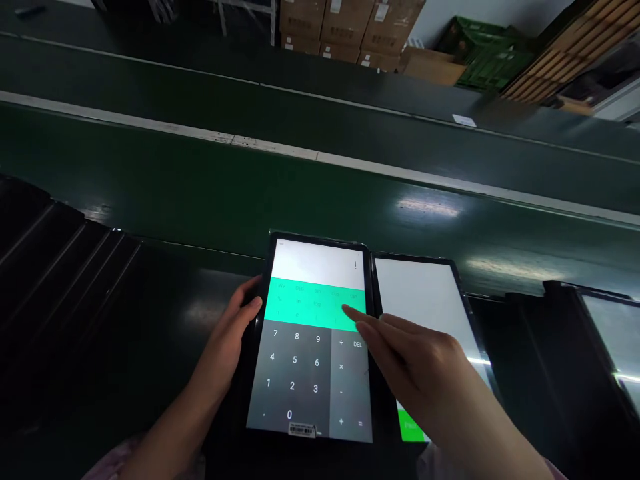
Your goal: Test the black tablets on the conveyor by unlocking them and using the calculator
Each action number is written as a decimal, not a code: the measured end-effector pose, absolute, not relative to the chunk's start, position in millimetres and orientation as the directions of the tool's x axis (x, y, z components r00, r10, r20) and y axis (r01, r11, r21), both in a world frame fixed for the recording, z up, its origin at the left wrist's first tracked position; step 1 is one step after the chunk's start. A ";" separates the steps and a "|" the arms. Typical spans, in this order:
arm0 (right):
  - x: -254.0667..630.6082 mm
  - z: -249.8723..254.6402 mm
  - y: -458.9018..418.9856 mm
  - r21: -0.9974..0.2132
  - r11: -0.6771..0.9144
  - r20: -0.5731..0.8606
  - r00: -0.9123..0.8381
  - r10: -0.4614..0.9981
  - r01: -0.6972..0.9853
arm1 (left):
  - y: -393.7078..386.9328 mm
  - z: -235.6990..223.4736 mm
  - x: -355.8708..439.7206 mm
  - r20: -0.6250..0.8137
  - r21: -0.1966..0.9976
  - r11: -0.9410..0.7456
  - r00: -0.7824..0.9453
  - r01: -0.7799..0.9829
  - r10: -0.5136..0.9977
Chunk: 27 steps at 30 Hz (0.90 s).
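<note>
steadying the tablet (300, 267) by its edge, the left hand (225, 340) wraps its fingers round it so the right hand (407, 353), index fingertip (349, 310) extended, can press green calculator keys (315, 303).

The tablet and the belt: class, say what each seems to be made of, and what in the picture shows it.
The tablet has a glossy screen, probably glass, shown by its smooth sheen; its dark frame's material is unclear. The belt looks like smooth green rubber or PVC, semi-gloss, shown by soft light patches.

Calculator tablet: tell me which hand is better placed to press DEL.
Right, probably: the right hand sits over the calculator tablet, its index finger at the green panel just above DEL. The left hand holds the tablet's left edge.
</note>
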State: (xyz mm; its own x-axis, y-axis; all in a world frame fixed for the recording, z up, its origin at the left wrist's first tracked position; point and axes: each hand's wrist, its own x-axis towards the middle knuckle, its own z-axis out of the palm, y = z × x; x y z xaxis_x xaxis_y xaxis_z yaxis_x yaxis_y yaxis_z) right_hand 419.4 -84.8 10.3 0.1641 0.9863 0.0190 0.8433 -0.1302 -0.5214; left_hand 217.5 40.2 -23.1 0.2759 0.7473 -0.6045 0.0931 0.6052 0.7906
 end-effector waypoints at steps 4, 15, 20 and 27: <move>416.9 3.3 -84.7 -0.485 -0.114 0.029 0.147 0.989 0.867 | 37.1 -16.4 220.8 -0.599 0.792 0.608 0.267 0.060 0.755; 384.8 20.6 -76.2 -0.599 0.079 0.060 -0.054 0.997 0.797 | 35.9 -22.8 215.8 -0.501 0.857 0.503 0.406 0.110 0.765; 378.1 17.3 -76.1 -0.573 0.080 0.069 -0.049 0.996 0.816 | 32.7 -18.1 217.9 -0.505 0.858 0.490 0.419 0.153 0.755; 405.4 25.3 -87.7 -0.502 -0.132 0.090 0.203 0.975 0.855 | 33.0 -15.1 216.6 -0.524 0.849 0.501 0.386 0.167 0.759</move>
State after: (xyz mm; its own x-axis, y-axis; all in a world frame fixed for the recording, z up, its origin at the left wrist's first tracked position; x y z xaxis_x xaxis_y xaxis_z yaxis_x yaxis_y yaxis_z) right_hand 405.4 -87.7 25.3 0.2035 0.9749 0.0902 0.8547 -0.1319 -0.5021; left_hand 216.6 33.0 -15.1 0.3859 0.7593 -0.5240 0.1672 0.5010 0.8491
